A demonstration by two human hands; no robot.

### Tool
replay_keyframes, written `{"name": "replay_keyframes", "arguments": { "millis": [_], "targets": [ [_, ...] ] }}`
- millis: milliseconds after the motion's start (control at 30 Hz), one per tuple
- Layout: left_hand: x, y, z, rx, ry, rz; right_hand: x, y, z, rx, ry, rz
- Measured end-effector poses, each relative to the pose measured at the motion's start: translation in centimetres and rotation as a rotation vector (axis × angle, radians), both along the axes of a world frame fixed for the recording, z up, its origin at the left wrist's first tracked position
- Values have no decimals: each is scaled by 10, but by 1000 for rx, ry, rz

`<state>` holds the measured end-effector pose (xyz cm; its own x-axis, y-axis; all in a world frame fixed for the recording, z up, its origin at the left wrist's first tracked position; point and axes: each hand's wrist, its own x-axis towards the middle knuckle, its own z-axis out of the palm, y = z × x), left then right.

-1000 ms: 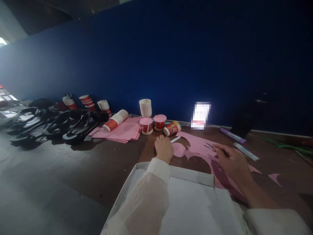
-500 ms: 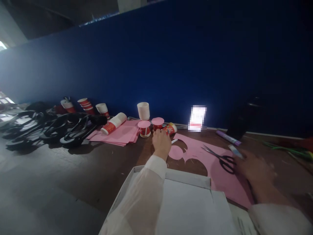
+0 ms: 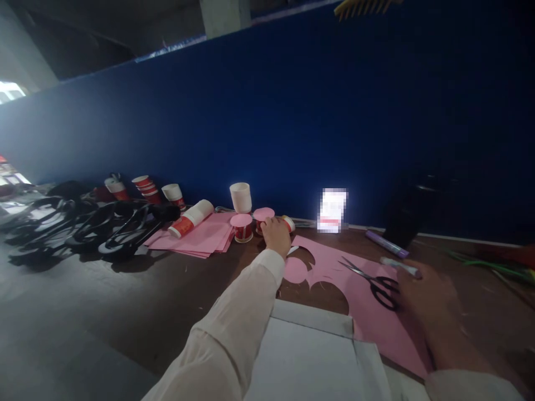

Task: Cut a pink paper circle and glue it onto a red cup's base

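Observation:
My left hand [image 3: 276, 235] reaches in among the small red paper cups, its fingers bent round a paper cup [image 3: 288, 224] that lies on its side and is mostly covered by the hand. The fingertips come close to a red cup topped by a pink paper disc [image 3: 264, 213]. A similar disc-topped cup [image 3: 243, 229] stands just left of it. Slightly blurred, my right hand [image 3: 430, 289] is closed on a pale glue stick [image 3: 400, 267]. Beside that hand, black-handled scissors [image 3: 371, 283] lie partly spread on a cut pink paper sheet [image 3: 376, 328].
A loose pink disc [image 3: 296, 270] lies by the cut-outs. Pink sheets [image 3: 204, 236] carry a lying cup [image 3: 191, 218]. Black sandals [image 3: 125, 234] line the left; a purple tube [image 3: 387, 244] and a bright screen [image 3: 332, 210] sit near the blue partition [image 3: 292, 111]. A white box [image 3: 313, 351] is in front.
My left hand has moved slightly forward over the lying cup, covering more of it. My right hand still holds the glue stick, now turned flatter. The camera view has shifted a little.

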<state>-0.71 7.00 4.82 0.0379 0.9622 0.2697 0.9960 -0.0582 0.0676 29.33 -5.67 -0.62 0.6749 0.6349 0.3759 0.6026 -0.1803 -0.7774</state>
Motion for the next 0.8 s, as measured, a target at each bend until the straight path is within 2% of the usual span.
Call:
{"name": "replay_keyframes", "arguments": {
  "millis": [67, 200, 300, 433, 667, 800],
  "targets": [
    [-1, -3, -3, 18, 1, -1, -10, -3, 5, -74, -103, -21],
    [-3, -14, -3, 43, -53, -37, -30, -10, 16, 70, -158, -34],
    [-4, -18, 2, 15, -99, -49, -39, -11, 20, 120, -107, -35],
    [-6, -15, 2, 21, -80, -5, -45, -12, 21, 94, -44, -18],
    [-7, -7, -15, -57, -119, -1, -47, -12, 20, 86, -12, 14],
    [-9, -12, -5, -12, -297, -55, -50, -13, 21, 101, -8, 11]
  ]
}}
